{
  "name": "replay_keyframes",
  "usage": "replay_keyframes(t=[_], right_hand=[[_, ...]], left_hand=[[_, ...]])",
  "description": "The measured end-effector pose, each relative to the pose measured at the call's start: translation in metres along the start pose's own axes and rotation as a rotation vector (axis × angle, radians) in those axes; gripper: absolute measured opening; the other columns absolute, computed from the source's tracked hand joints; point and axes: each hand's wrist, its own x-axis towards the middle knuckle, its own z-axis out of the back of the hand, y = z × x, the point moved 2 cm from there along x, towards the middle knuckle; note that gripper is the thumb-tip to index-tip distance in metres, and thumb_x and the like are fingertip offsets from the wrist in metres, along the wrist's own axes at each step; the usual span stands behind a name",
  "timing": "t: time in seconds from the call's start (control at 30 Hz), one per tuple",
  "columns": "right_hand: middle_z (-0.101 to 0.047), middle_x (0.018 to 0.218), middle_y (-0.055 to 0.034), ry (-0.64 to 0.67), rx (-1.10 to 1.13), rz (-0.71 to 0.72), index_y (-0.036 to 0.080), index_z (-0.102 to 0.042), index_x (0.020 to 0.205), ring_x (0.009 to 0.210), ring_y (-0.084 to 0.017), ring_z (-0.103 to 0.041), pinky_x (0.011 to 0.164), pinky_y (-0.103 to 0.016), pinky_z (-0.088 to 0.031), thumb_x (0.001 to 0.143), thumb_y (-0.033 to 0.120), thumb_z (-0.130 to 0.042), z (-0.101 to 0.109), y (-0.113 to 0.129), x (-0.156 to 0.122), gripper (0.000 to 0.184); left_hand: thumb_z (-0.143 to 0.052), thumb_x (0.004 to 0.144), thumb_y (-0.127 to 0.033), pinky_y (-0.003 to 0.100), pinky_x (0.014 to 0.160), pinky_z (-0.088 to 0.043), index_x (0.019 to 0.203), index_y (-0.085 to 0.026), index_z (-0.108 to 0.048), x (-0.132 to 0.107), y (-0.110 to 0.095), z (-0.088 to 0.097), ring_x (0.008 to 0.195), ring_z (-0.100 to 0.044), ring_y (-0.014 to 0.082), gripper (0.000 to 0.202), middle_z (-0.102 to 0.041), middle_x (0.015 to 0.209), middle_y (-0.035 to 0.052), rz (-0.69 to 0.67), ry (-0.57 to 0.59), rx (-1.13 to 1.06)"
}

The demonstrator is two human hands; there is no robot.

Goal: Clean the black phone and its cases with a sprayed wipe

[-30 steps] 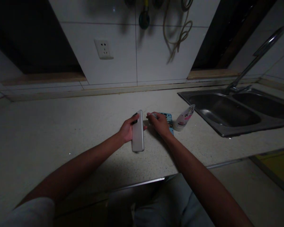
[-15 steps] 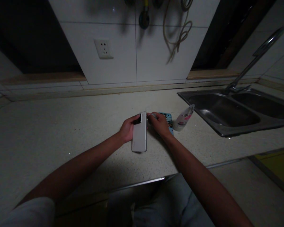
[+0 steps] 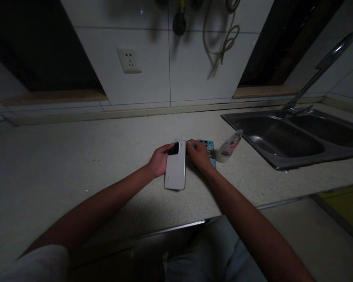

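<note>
My left hand (image 3: pixel 159 161) is closed around the left side of a white smartphone (image 3: pixel 175 170), its thumb near the black camera block. The phone's back faces up toward me, above the counter. At the phone's upper right edge is my right hand (image 3: pixel 199 155), fingers pinched together. A small pale, greyish thing shows between those fingers, too dark to name. Behind the right hand lies a light-blue patterned phone case (image 3: pixel 211 149), partly covered by the hand. Just right of the case, a white squeeze tube (image 3: pixel 228 148) with pink markings stands on its cap, leaning right.
The speckled pale countertop (image 3: pixel 76 156) runs along a tiled wall with a power socket (image 3: pixel 129 61). To the right is a steel double sink (image 3: pixel 278 135) with a tall faucet (image 3: pixel 320 72). A looped cord (image 3: pixel 223 49) hangs on the wall. The counter's front edge is close to my body.
The phone has turned so more of its back faces me, and its right edge has shifted slightly right. My right hand stays beside that edge. The case and tube have not moved.
</note>
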Motion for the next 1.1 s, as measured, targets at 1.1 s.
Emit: replay_keyframes(t=[1.1], right_hand=[[-0.055,0.059,0.0014,0.009,-0.139,0.042,0.020,-0.056,0.064,0.061,-0.015,-0.049,0.059,-0.027,-0.032,0.085,0.041,-0.047,-0.0006,0.0005,-0.0024,0.031]], left_hand=[[-0.054,0.091,-0.022,0.031,0.057,-0.053,0.089,-0.011,-0.072,-0.0008,0.0026,-0.0058,0.057,-0.067,0.0196,0.022,-0.073,0.071,0.0087,0.027,-0.076,0.058]])
